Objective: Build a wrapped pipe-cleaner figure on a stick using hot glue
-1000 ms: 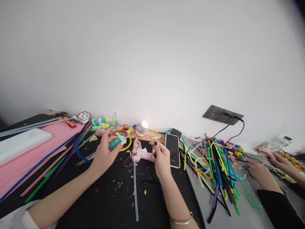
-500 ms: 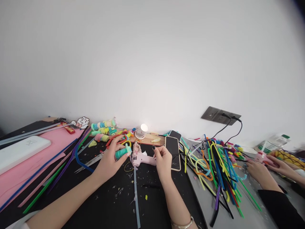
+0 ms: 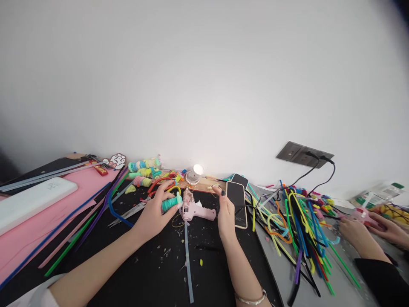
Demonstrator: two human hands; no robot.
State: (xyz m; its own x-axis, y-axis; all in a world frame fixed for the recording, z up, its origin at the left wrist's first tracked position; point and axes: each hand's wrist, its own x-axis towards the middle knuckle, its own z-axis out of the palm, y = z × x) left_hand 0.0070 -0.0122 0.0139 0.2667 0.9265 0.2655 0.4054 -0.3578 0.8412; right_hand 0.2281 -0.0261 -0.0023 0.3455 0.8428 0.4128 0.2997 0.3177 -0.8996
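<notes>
My left hand (image 3: 159,209) is closed around a teal coil of wound pipe cleaner (image 3: 171,203), its paler end pointing right. Just right of the coil, a pink hot glue gun (image 3: 200,212) lies on the black table surface, with a long translucent glue stick (image 3: 188,264) trailing toward me from it. My right hand (image 3: 226,211) is beyond the gun's handle, its index finger and thumb stretched forward and slightly apart. Its fingertips are at small pale yellow pieces (image 3: 211,187) on a wooden strip; whether they touch one is unclear.
Scissors (image 3: 128,214) and finished pipe-cleaner coils (image 3: 143,164) lie to the left. A paper cup (image 3: 194,174) stands by the wall. A phone (image 3: 236,202) and a heap of pipe cleaners (image 3: 303,230) are on the right. Another person's hands (image 3: 361,234) hold a second pink glue gun (image 3: 362,214).
My right hand has moved forward and away from the glue gun's handle, its fingers stretching out. My left hand keeps hold of the teal coil. The view has shifted slightly left.
</notes>
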